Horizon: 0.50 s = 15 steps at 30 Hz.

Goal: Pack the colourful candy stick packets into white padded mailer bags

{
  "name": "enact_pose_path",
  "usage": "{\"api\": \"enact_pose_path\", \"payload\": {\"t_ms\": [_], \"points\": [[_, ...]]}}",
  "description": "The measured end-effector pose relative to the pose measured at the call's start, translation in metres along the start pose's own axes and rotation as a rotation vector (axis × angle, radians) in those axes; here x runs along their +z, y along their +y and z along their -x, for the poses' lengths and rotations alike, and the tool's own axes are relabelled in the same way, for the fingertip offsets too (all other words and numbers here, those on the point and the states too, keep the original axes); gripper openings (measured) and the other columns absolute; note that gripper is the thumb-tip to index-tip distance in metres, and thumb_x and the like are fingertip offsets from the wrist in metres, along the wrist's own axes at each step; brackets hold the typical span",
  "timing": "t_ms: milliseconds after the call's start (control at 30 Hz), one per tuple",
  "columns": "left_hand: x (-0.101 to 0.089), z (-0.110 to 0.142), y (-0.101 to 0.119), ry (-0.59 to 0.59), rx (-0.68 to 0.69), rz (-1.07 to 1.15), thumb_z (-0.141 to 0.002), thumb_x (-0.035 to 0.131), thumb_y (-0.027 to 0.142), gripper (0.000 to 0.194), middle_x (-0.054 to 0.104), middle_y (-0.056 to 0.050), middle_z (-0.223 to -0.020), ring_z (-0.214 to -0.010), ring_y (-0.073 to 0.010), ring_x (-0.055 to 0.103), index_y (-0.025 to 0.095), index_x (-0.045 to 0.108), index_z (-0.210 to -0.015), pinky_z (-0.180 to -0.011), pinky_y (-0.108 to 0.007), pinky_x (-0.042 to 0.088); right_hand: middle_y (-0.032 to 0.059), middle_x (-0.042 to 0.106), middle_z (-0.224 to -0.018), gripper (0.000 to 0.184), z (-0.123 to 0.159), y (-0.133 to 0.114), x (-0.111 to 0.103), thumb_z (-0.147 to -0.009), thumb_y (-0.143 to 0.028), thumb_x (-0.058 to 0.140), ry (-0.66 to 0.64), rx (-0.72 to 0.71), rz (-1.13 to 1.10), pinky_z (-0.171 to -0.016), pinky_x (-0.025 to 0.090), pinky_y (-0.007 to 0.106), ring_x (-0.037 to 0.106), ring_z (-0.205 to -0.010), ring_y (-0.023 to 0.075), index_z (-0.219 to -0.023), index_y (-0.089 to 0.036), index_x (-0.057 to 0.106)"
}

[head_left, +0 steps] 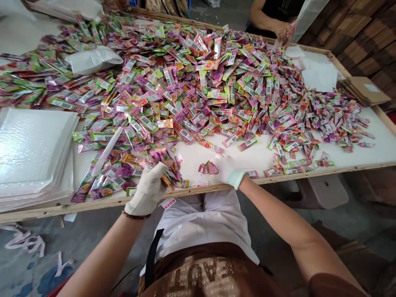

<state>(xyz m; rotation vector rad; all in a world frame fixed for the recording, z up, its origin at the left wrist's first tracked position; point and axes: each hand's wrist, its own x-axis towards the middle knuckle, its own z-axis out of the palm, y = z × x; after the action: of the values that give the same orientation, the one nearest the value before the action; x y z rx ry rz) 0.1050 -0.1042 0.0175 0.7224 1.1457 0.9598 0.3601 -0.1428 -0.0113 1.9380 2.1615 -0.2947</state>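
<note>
My left hand [148, 186], in a white glove with bare fingertips, is closed round a bunch of stick sachets [168, 165] near the table's front edge. More pink, purple and green sachets lie beside and beyond it. My right hand [228, 170] wears a white glove with a pale green cuff. It is low over the white tabletop, just right of a few small sachets [208, 167]. Its fingers are blurred against the white surface, so their grip is unclear. A large heap of sachets [201, 90] spreads across the table beyond both hands.
White bubble mailers [37, 148] are stacked at left. A white pouch [94, 60] rests on the heap. Flat cardboard [365, 90] lies at the right edge. Across the table, another person's hand [283, 31] holds sachets. A wooden rim [102, 204] borders the table; a stool [328, 192] stands below.
</note>
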Motion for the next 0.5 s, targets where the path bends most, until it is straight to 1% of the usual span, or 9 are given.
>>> {"api": "enact_pose_path", "payload": {"t_ms": [67, 133, 167, 233, 300, 367, 433, 467, 500], "points": [[0.01, 0.008, -0.013, -0.043, -0.079, 0.074, -0.066, 0.081, 0.032, 0.043, 0.068, 0.002, -0.078, -0.062, -0.0158, 0.066, 0.02, 0.06, -0.101, -0.058, -0.029, 0.058, 0.0187, 0.067, -0.104, 0.012, 0.0, -0.002, 0.009, -0.083, -0.027, 0.064, 0.047, -0.026, -0.038, -0.083, 0.047, 0.044, 0.064, -0.099, 0.0336, -0.087, -0.016, 0.067], [0.017, 0.012, -0.024, -0.078, -0.095, 0.082, -0.067, 0.08, 0.032, 0.041, 0.07, 0.0, -0.08, -0.068, -0.0181, 0.069, 0.018, 0.062, -0.101, -0.064, -0.031, 0.059, 0.0149, 0.069, -0.096, 0.009, 0.0, 0.0, 0.01, -0.081, -0.024, 0.063, 0.087, -0.036, -0.191, -0.084, 0.048, 0.042, 0.065, -0.094, 0.0305, -0.085, -0.016, 0.065], [0.02, 0.013, -0.028, -0.09, -0.073, 0.061, -0.068, 0.08, 0.034, 0.039, 0.07, -0.001, -0.08, -0.072, -0.0194, 0.07, 0.018, 0.063, -0.099, -0.067, -0.032, 0.06, 0.0121, 0.07, -0.092, 0.01, 0.001, -0.001, 0.01, -0.081, -0.024, 0.063, 0.107, -0.02, -0.323, -0.083, 0.049, 0.04, 0.066, -0.09, 0.0281, -0.086, -0.016, 0.065], [0.026, 0.016, -0.032, -0.124, 0.026, -0.008, -0.07, 0.079, 0.037, 0.037, 0.072, -0.003, -0.088, -0.085, -0.022, 0.071, 0.018, 0.066, -0.098, -0.075, -0.034, 0.06, 0.008, 0.07, -0.089, 0.016, 0.003, -0.008, 0.008, -0.085, -0.03, 0.061, 0.178, 0.029, -0.67, -0.081, 0.052, 0.037, 0.067, -0.086, 0.0243, -0.094, -0.016, 0.064], [0.034, 0.018, -0.034, -0.177, 0.142, -0.097, -0.073, 0.078, 0.041, 0.034, 0.073, -0.005, -0.097, -0.098, -0.0242, 0.07, 0.018, 0.068, -0.097, -0.085, -0.036, 0.059, 0.0089, 0.072, -0.101, 0.031, 0.006, -0.023, 0.006, -0.089, -0.042, 0.058, 0.268, 0.006, -0.994, -0.088, 0.053, 0.037, 0.067, -0.097, 0.0244, -0.108, -0.017, 0.062], [0.042, 0.02, -0.036, -0.21, 0.22, -0.156, -0.078, 0.075, 0.046, 0.032, 0.073, -0.005, -0.098, -0.104, -0.0251, 0.068, 0.02, 0.07, -0.094, -0.089, -0.036, 0.058, 0.0123, 0.066, -0.126, 0.056, 0.009, -0.044, 0.005, -0.087, -0.055, 0.061, 0.314, -0.1, -1.198, -0.103, 0.049, 0.041, 0.061, -0.121, 0.026, -0.129, -0.019, 0.054], [0.047, 0.019, -0.038, -0.211, 0.234, -0.17, -0.082, 0.069, 0.052, 0.032, 0.073, -0.005, -0.089, -0.101, -0.0247, 0.069, 0.021, 0.07, -0.089, -0.083, -0.035, 0.06, 0.0142, 0.054, -0.145, 0.087, 0.011, -0.064, 0.004, -0.079, -0.062, 0.069, 0.309, -0.172, -1.342, -0.114, 0.042, 0.042, 0.05, -0.137, 0.0254, -0.148, -0.02, 0.037], [0.048, 0.018, -0.038, -0.212, 0.209, -0.144, -0.084, 0.066, 0.054, 0.033, 0.072, -0.006, -0.083, -0.096, -0.0243, 0.07, 0.02, 0.069, -0.086, -0.076, -0.034, 0.06, 0.0144, 0.049, -0.149, 0.099, 0.011, -0.072, 0.004, -0.074, -0.062, 0.073, 0.304, -0.18, -1.408, -0.116, 0.04, 0.042, 0.047, -0.14, 0.0248, -0.153, -0.021, 0.029], [0.046, 0.016, -0.039, -0.198, 0.197, -0.129, -0.085, 0.065, 0.053, 0.034, 0.07, -0.006, -0.078, -0.091, -0.0237, 0.071, 0.02, 0.069, -0.083, -0.069, -0.032, 0.06, 0.0142, 0.049, -0.15, 0.106, 0.011, -0.077, 0.003, -0.071, -0.061, 0.077, 0.311, -0.165, -1.465, -0.116, 0.041, 0.043, 0.047, -0.14, 0.0247, -0.155, -0.022, 0.025]]}}
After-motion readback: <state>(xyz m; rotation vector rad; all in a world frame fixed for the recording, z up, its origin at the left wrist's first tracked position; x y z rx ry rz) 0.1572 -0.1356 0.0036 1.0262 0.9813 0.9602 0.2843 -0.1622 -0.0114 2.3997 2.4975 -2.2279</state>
